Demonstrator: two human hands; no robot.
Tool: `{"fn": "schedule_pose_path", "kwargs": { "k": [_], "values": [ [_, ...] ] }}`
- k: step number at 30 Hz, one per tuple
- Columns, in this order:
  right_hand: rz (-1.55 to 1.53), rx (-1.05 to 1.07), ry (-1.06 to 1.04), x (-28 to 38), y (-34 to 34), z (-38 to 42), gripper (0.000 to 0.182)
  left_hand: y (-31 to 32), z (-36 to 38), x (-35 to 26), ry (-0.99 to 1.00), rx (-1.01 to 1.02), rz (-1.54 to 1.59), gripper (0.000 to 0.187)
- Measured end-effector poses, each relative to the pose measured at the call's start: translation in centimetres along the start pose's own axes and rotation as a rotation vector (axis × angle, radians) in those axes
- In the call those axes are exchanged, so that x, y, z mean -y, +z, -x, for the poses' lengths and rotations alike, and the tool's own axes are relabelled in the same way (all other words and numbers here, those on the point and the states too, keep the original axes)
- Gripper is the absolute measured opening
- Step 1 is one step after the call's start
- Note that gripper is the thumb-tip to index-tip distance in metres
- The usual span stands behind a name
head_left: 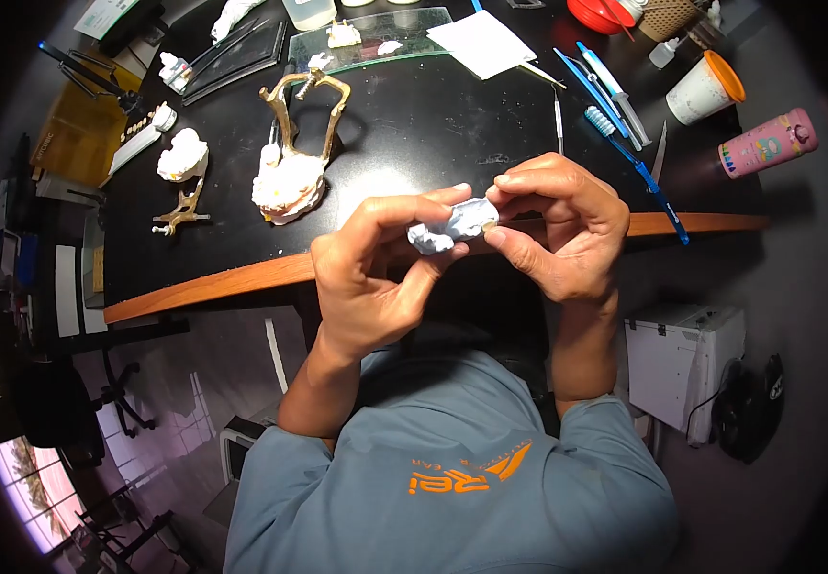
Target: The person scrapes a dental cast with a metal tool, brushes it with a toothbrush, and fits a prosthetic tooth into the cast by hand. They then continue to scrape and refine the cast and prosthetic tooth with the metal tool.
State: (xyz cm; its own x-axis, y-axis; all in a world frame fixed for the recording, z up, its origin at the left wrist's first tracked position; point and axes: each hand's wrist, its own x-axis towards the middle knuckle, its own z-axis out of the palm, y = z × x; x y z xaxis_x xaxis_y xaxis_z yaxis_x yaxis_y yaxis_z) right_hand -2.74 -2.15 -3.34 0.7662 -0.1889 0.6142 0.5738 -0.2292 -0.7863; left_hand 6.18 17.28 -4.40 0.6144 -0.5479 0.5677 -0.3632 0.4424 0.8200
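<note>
Just above the table's front edge, a small pale blue moulded piece [462,222], like dental impression putty, is held between both hands. It has a hollow, uneven surface and a lumpy left end. My left hand [376,258] grips that left end, thumb below and fingers above. The right end is pinched by the thumb and fingertips of my right hand [562,225]. Left of the hands, a brass dental articulator [331,120] stands with a white plaster cast [288,187] at its near end. Farther left lies another plaster cast [184,156] with a brass articulator part [182,206] attached.
A glass slab [376,50] with small casts lies at the back, beside white paper [483,44]. To the right are a blue toothbrush [639,172], a syringe [615,96], a knife blade [660,151], an orange-rimmed cup [706,91] and a pink bottle [768,143].
</note>
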Motion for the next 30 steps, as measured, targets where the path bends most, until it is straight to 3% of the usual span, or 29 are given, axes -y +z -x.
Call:
{"fn": "schedule_pose_path", "kwargs": {
  "k": [18,30],
  "values": [
    [-0.148,0.056,0.130,0.1,-0.6,0.0,0.021,-0.2,0.3,0.9,0.156,0.040,-0.104,0.026],
    [-0.164,0.041,0.150,0.4,-0.1,-0.2,0.021,0.2,-0.2,-0.7,-0.108,-0.063,0.031,0.041]
  ]
}}
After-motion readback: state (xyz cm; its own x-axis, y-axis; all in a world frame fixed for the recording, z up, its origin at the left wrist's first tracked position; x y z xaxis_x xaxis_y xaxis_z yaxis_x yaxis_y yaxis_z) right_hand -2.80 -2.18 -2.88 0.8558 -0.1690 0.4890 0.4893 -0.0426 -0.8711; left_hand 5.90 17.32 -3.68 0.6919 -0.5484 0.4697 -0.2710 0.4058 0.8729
